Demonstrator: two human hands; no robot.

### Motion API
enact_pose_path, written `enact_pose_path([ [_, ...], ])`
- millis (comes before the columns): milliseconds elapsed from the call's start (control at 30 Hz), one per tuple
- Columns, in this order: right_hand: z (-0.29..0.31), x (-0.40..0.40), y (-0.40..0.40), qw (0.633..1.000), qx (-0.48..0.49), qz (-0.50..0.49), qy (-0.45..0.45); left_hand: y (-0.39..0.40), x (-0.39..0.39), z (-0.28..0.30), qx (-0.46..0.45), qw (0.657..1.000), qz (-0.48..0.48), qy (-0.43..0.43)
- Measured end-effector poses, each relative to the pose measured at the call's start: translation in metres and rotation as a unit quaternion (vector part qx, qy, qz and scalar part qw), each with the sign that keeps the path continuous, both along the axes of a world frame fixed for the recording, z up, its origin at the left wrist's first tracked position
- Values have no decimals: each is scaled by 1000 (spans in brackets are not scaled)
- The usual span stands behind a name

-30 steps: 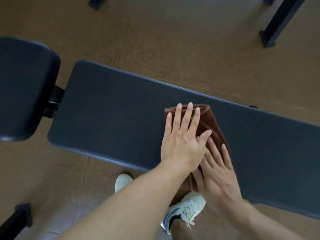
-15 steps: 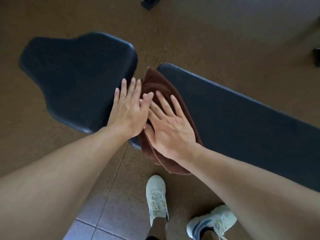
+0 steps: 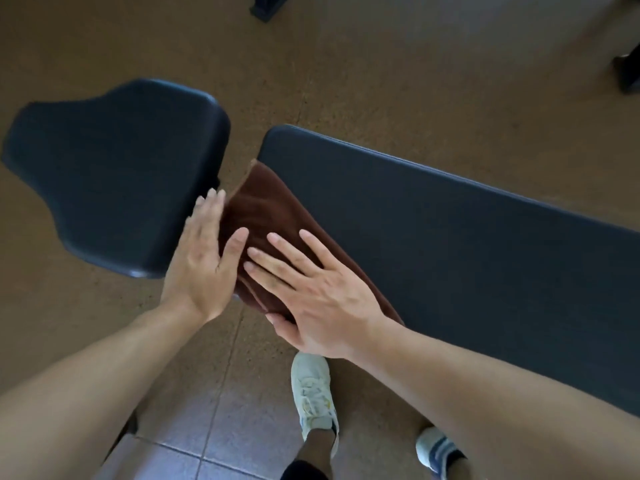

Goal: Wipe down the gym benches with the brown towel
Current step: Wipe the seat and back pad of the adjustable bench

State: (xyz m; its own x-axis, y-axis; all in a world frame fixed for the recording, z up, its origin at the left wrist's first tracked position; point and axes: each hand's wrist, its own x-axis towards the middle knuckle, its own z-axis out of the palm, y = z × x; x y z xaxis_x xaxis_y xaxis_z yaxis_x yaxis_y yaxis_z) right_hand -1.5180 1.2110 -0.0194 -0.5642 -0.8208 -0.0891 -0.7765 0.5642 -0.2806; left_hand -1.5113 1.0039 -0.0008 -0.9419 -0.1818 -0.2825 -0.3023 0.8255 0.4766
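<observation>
Both hands lie flat and unclenched: right hand (image 3: 320,292) presses the folded brown terry towel (image 3: 273,216) onto the long dark padded desk (image 3: 450,244) end, likely for wiping pressure; left hand (image 3: 201,265) beside it touches the dark seat pad (image 3: 117,174).

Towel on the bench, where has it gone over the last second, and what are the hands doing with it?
The towel slid from mid-pad to the long pad's end beside the seat pad, now draping over that end. The left hand came off the towel onto the seat pad's edge. The right hand stays flat on the towel. Neither hand gripped or released anything.
</observation>
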Motion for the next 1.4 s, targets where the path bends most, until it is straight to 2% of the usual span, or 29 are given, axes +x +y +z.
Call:
enact_pose_path([
  [100,-2,19,44,1000,18,2,5,38,11,0,-116,987,-108,-6],
  [300,-3,49,155,997,23,-73,-9,150,10,-6,-172,965,-198,-1],
  [433,-4,30,216,987,-16,-159,-22,222,-33,-6,-183,954,-238,-12],
  [633,-5,-4,312,973,-1,-231,-14,332,-95,-3,-200,938,-270,-80],
  [767,-7,10,378,956,20,-293,8,410,-104,2,-165,921,-338,-103],
  [900,-5,49,430,937,29,-349,13,475,-79,-4,-165,906,-386,-60],
  [1033,-3,101,451,917,37,-397,10,505,-35,-10,-146,893,-425,-14],
  [1267,-11,191,427,884,17,-465,29,506,44,-10,-108,888,-447,-17],
  [1333,-13,202,411,884,10,-466,31,493,61,-11,-97,897,-431,-10],
  [1400,-13,203,396,900,6,-436,30,471,72,-10,-101,910,-402,-9],
])
